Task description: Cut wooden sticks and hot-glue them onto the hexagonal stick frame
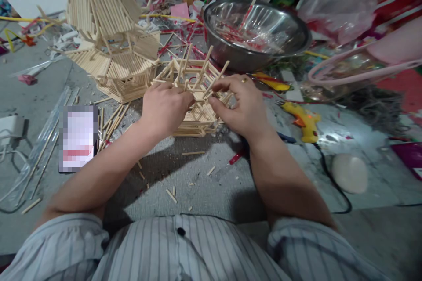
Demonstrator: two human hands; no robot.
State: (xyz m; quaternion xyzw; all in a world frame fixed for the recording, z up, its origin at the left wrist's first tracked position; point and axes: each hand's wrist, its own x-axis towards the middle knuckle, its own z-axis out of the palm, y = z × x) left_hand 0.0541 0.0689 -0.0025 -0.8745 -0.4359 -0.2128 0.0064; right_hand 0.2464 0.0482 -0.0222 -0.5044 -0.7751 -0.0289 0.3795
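An open frame of thin wooden sticks [198, 118], with several posts standing up from it, rests on the table in front of me. My left hand [166, 107] is closed on the near left side of this frame, its fingertips hidden among the sticks. At the right side, the thumb and forefinger of my right hand [242, 101] pinch a thin stick by the frame's upper edge. Behind my left hand stands a larger stick model [127, 63] with a tall pointed roof and a wide lower roof.
Loose sticks [114, 120] lie beside a phone [79, 138] at left. Behind the frame is a steel bowl [257, 55] holding red-and-clear wrappers. A yellow glue gun [301, 120] with a black cord lies at right, near a white rounded object [349, 173]. Stick scraps dot the table [204, 189].
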